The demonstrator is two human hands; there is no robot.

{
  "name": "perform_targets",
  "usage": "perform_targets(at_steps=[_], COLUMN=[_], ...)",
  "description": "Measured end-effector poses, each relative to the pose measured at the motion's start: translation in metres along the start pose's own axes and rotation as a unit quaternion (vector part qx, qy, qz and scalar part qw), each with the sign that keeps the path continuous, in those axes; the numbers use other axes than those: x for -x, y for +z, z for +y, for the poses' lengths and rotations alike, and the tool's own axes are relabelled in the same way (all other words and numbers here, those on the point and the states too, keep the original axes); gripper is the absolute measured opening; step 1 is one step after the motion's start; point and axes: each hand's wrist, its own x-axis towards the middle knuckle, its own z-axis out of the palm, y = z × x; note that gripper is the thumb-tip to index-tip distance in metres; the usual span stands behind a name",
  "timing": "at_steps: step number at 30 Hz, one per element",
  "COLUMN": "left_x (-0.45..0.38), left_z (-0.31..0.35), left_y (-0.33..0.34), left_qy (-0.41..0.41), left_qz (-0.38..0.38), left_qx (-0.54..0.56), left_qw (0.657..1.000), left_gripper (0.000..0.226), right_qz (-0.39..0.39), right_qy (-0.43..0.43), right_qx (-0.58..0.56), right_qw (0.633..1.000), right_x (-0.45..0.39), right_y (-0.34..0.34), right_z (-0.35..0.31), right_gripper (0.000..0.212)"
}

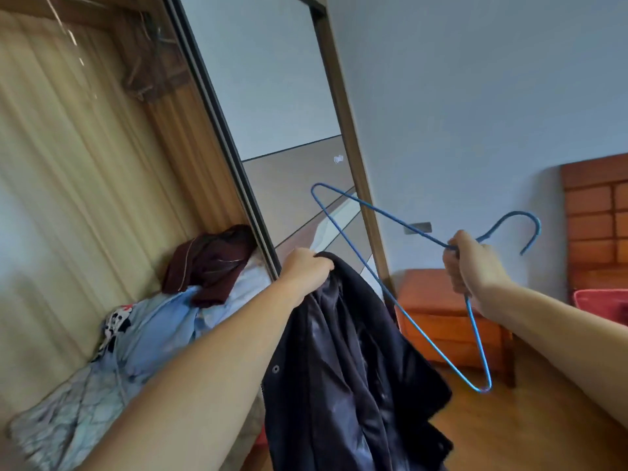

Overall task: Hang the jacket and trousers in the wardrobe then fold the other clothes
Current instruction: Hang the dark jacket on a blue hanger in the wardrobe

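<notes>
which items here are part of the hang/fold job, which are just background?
In play: dark jacket in left hand; blue wire hanger in right hand; maroon garment and light blue clothes in wardrobe.
Background: wooden nightstand, headboard, wall socket.

Inside the open wardrobe (pixel 102 164), at left, the wardrobe floor (pixel 20 433) carries a heap of clothes. A pale quilted blanket (pixel 68 413) lies lowest, nearest the camera; light-blue garments (pixel 163 324) are piled on it, w/ a black-and-white panda-print piece (pixel 117 322) at the heap's left edge. A dark maroon garment (pixel 210 263) sits on top, against the sliding door's frame. At right, the wooden room floor (pixel 509 433) bears an orange-brown bedside cabinet (pixel 438 300) by the wall.
</notes>
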Motion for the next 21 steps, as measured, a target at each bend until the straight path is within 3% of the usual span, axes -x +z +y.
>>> perform_targets(at_steps=[5, 10, 13, 17, 21], left_x=[0.003, 0.003, 0.009, 0.022, 0.031], left_z=[-0.004, -0.008, -0.005, 0.005, 0.020], left_y=[-0.013, -0.051, -0.067, -0.070, -0.060], left_qy=[0.022, 0.073, 0.119, 0.146, 0.161], left_qz=[0.048, 0.049, 0.077, 0.129, 0.107], left_qx=[-0.055, -0.151, -0.216, -0.320, -0.339], left_qw=[0.997, 0.985, 0.966, 0.927, 0.921], left_gripper=[0.008, 0.013, 0.018, 0.015, 0.012], right_qz=[-0.031, -0.073, -0.094, -0.139, -0.180], right_qy=[0.021, 0.064, 0.008, -0.063, -0.133], right_qx=[0.068, 0.109, 0.224, 0.282, 0.376], right_qw=[0.997, 0.989, 0.970, 0.947, 0.899], right_x=[0.013, 0.018, 0.023, 0.028, 0.036], right_y=[-0.009, -0.022, -0.019, 0.001, 0.034], right_z=[0.028, 0.053, 0.051, 0.032, 0.005], right_gripper=[0.051, 0.048, 0.049, 0.053, 0.056])
